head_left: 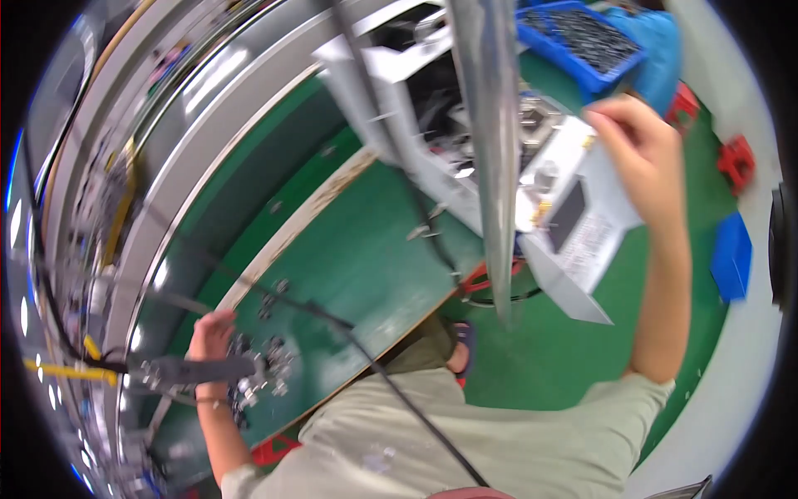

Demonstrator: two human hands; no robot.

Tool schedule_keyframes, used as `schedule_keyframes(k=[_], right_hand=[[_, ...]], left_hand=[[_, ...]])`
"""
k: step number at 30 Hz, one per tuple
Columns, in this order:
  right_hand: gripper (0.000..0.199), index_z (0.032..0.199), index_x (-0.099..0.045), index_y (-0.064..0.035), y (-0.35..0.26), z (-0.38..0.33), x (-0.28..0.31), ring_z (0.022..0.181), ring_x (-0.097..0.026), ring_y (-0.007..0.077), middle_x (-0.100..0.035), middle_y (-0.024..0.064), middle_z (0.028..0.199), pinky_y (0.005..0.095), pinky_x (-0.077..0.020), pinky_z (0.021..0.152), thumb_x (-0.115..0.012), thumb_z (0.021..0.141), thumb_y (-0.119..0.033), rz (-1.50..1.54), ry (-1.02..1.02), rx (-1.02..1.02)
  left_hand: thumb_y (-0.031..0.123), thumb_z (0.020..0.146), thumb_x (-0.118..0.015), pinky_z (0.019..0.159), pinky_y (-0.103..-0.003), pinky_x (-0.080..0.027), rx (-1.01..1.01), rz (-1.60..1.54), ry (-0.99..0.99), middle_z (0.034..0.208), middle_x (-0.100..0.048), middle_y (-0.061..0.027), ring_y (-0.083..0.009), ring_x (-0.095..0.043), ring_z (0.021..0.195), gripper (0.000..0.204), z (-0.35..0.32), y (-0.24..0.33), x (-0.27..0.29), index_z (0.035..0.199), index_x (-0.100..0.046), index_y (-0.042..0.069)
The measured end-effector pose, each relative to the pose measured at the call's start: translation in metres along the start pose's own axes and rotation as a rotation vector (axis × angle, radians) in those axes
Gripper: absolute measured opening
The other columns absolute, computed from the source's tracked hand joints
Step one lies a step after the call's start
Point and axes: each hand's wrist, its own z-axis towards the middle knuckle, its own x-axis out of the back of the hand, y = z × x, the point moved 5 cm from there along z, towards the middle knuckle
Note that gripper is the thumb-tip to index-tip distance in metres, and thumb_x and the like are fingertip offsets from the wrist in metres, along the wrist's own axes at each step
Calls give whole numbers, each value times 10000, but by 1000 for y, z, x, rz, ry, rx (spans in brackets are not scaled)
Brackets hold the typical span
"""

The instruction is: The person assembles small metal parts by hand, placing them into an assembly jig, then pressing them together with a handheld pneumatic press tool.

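My right hand [644,158] is raised at the right, over the edge of an open white cardboard box [611,208]. Its fingers are curled, with thumb and forefinger close together; whatever is between them cannot be made out. Metal parts [536,121] lie in and around the box. At the left, my left hand [212,337] is above the green bench [357,249], beside a pile of small shiny metal parts [270,366]. A grey elongated tool [199,370] crosses in front of that wrist. The left fingers look bent but are blurred.
A vertical metal post [490,166] stands between me and the box. Dark cables [391,141] hang across the view. A blue tray [582,41] of small dark parts sits at the far right. On the green floor are a blue bin [731,258] and red objects [736,166].
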Motion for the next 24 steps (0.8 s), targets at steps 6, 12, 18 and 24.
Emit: schedule_keyframes(k=[6,12,18,24], right_hand=[[62,879,-625,31,-2,-5,-3,675,-429,23,-525,-17,798,186,-332,592,-625,889,-31,-37,-23,-11],[71,854,-610,33,-12,37,-6,660,-427,28,-512,-18,759,195,-341,593,-629,886,-27,108,15,-114],[30,833,-633,41,-35,-3,30,648,-499,110,-574,53,744,233,-397,601,-653,817,26,-60,-48,-120],[29,836,-644,35,-38,-29,67,646,-506,112,-580,56,733,232,-403,596,-648,809,43,-85,55,-303]], left_hand=[[405,1008,-405,1061,-386,-357,109,111,-135,1263,-581,-131,-258,-499,1235,470,40,11,-57,1230,-555,19],[258,888,-631,1108,-398,-318,-45,845,-209,1446,-361,-224,-350,-357,1350,610,202,-30,-70,1424,-386,101],[113,781,-690,886,-372,-481,-385,1256,-156,1070,-573,-174,-282,-577,995,410,279,-89,-78,1171,-577,51],[29,781,-702,740,-288,-519,-113,863,-284,1185,-495,-146,-167,-565,814,652,292,-52,-150,1381,-457,103]])
